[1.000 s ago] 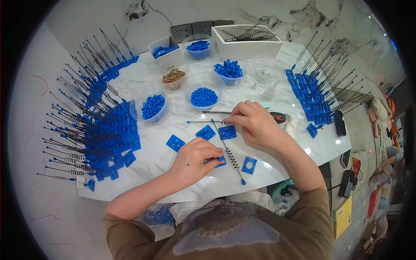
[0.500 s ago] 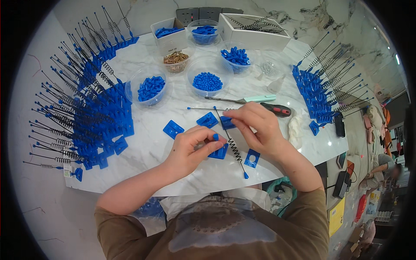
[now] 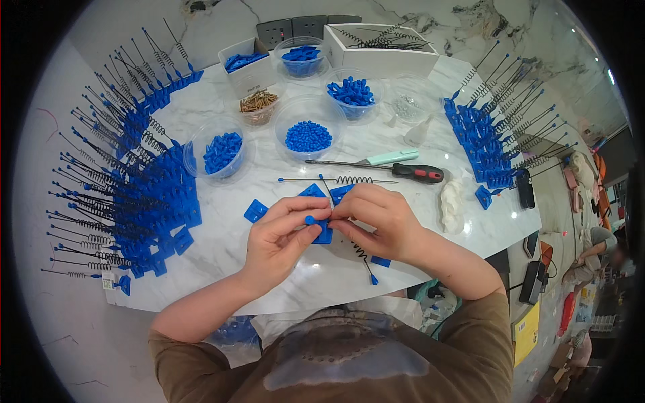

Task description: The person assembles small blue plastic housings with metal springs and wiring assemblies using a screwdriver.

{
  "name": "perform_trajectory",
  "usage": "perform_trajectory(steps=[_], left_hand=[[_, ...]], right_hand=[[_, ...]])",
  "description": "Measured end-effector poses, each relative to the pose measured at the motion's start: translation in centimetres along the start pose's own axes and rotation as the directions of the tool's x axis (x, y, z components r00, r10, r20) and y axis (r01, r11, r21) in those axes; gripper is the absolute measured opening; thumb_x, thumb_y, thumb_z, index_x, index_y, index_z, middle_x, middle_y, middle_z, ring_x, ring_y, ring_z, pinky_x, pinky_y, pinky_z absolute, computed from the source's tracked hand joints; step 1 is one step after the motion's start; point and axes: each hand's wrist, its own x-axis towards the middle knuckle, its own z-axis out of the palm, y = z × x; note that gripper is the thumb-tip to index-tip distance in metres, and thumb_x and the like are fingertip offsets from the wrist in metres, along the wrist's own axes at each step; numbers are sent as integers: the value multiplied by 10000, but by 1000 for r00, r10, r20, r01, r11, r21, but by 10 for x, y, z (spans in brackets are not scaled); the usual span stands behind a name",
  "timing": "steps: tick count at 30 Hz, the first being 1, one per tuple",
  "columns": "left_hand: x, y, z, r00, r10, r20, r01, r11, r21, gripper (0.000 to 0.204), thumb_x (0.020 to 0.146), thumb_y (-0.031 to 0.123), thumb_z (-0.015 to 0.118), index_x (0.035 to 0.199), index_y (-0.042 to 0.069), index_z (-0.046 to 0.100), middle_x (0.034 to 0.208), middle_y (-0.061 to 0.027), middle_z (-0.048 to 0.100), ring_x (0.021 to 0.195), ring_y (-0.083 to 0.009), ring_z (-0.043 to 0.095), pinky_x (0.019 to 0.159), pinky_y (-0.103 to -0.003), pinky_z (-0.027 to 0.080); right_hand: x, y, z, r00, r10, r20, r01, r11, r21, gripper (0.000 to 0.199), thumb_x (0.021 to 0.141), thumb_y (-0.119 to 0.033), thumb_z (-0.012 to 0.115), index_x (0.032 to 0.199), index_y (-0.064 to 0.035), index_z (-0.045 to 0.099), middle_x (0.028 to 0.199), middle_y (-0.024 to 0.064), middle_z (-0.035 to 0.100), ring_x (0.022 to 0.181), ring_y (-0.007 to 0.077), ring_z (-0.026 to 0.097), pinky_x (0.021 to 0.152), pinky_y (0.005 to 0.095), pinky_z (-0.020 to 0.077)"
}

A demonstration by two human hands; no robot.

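My left hand [image 3: 277,245] pinches a small blue plastic piece [image 3: 310,219] between thumb and fingers, its rounded end showing. My right hand [image 3: 383,218] is closed with its fingertips meeting the left ones; what they grip is hidden. Below the fingertips, partly covered, lies a blue plate [image 3: 325,235]. A black rod with a coil spring [image 3: 359,251] and blue tips runs under my right hand. More blue plates lie about: one at the left [image 3: 255,211], one behind my hands [image 3: 312,191], one by my right wrist [image 3: 381,262]. A second spring rod [image 3: 354,179] lies farther back.
Tubs of blue pieces [image 3: 222,153], blue beads [image 3: 308,136] and brass-coloured screws [image 3: 258,102] stand behind. A screwdriver [image 3: 418,172] and a mint-green cutter [image 3: 393,156] lie beyond my right hand. Plates with spring rods crowd the left [image 3: 161,191] and right [image 3: 477,138].
My right hand has come down and left from above the spring rod to meet my left hand's fingertips. My left hand still holds the small blue piece. The view has shifted slightly.
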Motion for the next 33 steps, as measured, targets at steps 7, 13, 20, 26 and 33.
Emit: perform_trajectory(steps=[7,13,20,26,33], left_hand=[[1,6,1,973,201,-115,-191,977,98,289,900,-79,528,1166,-16,623,1298,-152,491,1221,-217,496,950,-297,473],[2,4,-10,977,109,-182,-119,992,-41,242,905,31,581,1139,1,637,1321,-195,492,1178,-320,554,944,-372,500],[6,17,-13,991,-8,-133,-34,948,-315,286,963,64,499,1228,-19,570,1382,-187,420,1151,-326,571,990,-415,499],[12,11,-25,987,-26,-160,-52,881,-469,319,938,61,535,1252,12,567,1406,-204,419,1132,-316,593,907,-314,544],[22,21,-54,995,64,-81,-101,751,-652,344,878,119,655,1214,62,610,1353,-208,481,1089,-265,618,883,-275,549]], right_hand=[[15,12,-31,991,91,-100,-120,935,-335,189,695,-56,728,847,-69,615,810,65,573,791,266,576,648,355,478],[4,30,-76,890,455,32,-337,704,-625,263,642,-130,788,837,-67,623,852,68,585,866,265,560,773,369,458],[-3,45,-79,907,410,96,-265,734,-626,232,675,-83,747,851,-32,606,837,95,579,844,298,551,754,395,450],[4,34,-111,911,374,176,-331,915,-229,206,769,-77,688,938,-6,594,901,126,627,875,291,598,775,350,451],[12,38,-88,932,361,19,-342,863,373,220,927,-133,565,1124,-38,548,838,39,602,753,90,563,716,244,450]])
